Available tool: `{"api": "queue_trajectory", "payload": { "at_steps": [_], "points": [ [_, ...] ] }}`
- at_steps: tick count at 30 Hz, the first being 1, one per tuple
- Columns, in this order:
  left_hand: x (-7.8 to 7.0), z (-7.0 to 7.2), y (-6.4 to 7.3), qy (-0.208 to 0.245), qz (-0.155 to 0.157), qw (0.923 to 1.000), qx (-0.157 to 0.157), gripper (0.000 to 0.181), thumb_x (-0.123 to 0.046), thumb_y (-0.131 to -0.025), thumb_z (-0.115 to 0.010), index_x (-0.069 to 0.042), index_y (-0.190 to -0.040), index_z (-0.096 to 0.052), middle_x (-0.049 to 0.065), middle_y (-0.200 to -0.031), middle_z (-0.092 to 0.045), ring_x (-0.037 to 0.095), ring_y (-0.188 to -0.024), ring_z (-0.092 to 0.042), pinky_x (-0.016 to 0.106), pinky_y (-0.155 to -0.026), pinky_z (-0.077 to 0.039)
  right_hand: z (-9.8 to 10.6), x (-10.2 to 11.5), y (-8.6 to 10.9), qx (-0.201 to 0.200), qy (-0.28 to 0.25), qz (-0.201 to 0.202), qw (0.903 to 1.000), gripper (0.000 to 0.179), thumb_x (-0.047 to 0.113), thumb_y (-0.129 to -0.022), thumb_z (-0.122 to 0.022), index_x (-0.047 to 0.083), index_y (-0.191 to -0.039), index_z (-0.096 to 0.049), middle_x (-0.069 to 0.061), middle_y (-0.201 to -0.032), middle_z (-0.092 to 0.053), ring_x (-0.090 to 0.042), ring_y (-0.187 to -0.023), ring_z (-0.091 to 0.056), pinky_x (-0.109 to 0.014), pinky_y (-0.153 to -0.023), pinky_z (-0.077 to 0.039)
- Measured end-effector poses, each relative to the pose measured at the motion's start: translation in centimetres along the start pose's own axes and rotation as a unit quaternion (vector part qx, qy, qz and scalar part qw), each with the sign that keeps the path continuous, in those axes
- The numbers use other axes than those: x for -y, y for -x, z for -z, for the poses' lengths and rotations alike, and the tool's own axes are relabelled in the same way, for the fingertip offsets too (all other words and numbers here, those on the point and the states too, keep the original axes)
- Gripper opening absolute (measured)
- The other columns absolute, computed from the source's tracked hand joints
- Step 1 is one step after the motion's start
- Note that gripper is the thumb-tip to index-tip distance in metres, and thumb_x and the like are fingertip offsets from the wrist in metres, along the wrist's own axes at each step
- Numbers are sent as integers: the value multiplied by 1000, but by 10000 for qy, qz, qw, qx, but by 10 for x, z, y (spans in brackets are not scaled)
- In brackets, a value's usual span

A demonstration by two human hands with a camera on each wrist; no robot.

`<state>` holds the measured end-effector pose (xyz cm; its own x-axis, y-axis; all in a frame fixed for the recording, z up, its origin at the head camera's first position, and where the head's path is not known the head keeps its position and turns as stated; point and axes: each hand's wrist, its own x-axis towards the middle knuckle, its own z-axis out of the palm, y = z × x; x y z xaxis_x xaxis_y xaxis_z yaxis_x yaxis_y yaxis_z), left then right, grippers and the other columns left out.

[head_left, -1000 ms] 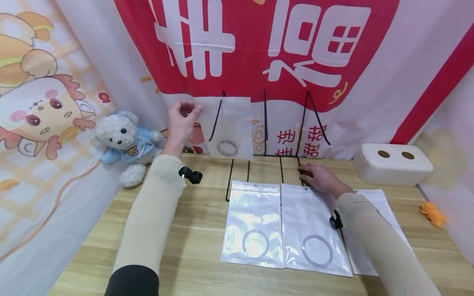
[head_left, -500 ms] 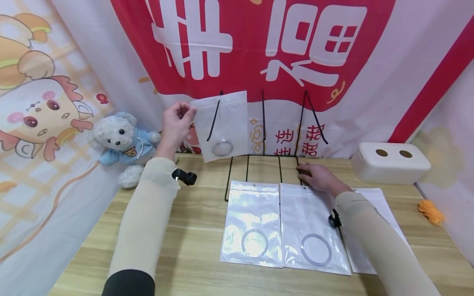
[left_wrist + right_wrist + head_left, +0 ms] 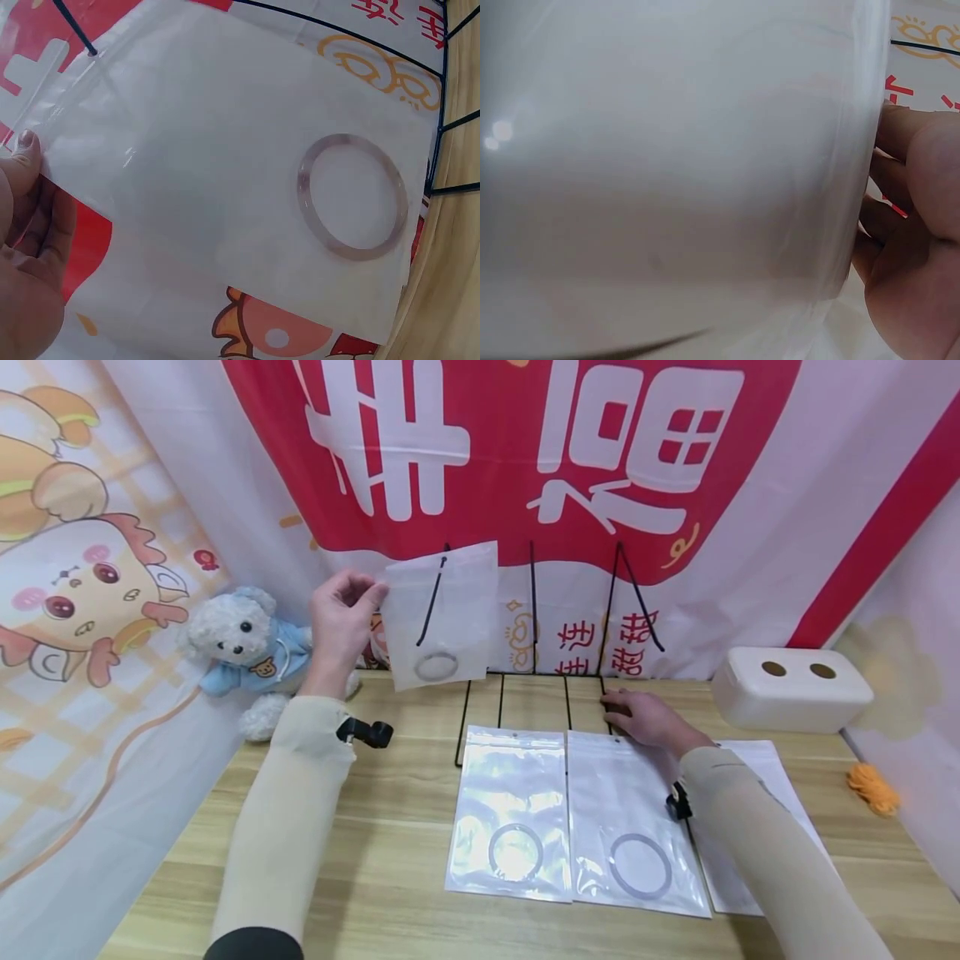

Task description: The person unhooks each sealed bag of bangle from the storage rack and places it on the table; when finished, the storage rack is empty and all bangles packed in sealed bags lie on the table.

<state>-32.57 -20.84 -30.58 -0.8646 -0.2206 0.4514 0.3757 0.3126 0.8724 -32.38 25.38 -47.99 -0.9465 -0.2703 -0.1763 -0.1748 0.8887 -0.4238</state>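
A clear zip bag [image 3: 468, 602] with a pale bangle [image 3: 304, 180] inside hangs on the left hook [image 3: 430, 614] of a black wire rack [image 3: 569, 703]. Most of the hook shows in front of the bag, starting from the hole at its top. The left hand [image 3: 343, 618] pinches the bag's upper left edge between thumb and fingers, and the bag slants slightly. At the rack's base the right hand [image 3: 647, 718] holds a wire with bent fingers. Just below it lies a second bagged bangle [image 3: 615, 860]; in the right wrist view this bag [image 3: 705, 150] partly hides the fingertips.
Another bagged bangle [image 3: 510, 818] lies on the wooden table [image 3: 390, 852], and a further bag [image 3: 750, 768] is partly under the right forearm. A plush dog [image 3: 247, 652] sits at left. A white box [image 3: 791, 693] and orange yarn [image 3: 872, 791] are at right.
The left hand has moved left and slightly down, still pinching the bag. The bag has shifted left and tilted on its hook. The right hand stays in place.
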Motion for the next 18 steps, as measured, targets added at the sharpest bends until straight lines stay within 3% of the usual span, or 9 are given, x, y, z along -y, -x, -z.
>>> {"api": "queue_trajectory", "payload": {
  "at_steps": [10,18],
  "points": [
    [-3,9,11,300,-243,9992,-49,9,-19,-97,-83,-11,-99,-79,-12,-86,-73,9,-82,-67,17,-75,-58,-2,0,-1,0,-69,1,10000,52,30,-112,-58,13,-161,-52,-27,-169,-40,-53,-158,-35,-70,-128,-26],
    [-5,16,27,441,-251,9987,101,5,-10,-98,-80,-9,-97,-75,-12,-88,-75,9,-82,-69,17,-68,-57,0,2,0,38,-66,-85,9999,53,31,-112,-58,13,-161,-51,-27,-169,-40,-53,-157,-34,-71,-128,-25]
  ]
}}
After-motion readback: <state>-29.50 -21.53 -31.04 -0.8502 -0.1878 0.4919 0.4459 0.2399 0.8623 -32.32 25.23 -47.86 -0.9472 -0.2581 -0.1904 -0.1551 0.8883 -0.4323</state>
